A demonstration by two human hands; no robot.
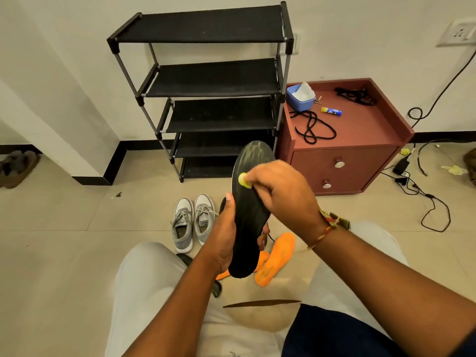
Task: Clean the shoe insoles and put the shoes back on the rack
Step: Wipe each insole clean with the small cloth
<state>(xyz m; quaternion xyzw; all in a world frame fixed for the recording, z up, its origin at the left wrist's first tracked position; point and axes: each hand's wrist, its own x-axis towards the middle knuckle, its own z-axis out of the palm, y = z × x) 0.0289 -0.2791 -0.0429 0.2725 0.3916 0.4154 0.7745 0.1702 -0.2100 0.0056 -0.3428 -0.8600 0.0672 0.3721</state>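
Note:
My left hand (226,233) grips a black insole (251,215) upright at its lower half, thumb along the left edge. My right hand (278,191) pinches a small yellow-green wad (243,180) and presses it on the insole's upper part, where pale streaks show near the toe. Two orange insoles (277,258) lie on the floor under my hands. A pair of grey sneakers (193,222) stands on the floor to the left. The black shoe rack (213,81) stands against the wall, its visible shelves bare.
A reddish-brown bedside cabinet (347,150) stands right of the rack, carrying a blue tub of tissues (300,97), black laces (313,126) and a small tube (331,111). Cables and a charger (412,181) trail on the floor at right. Brown slippers (15,168) lie far left.

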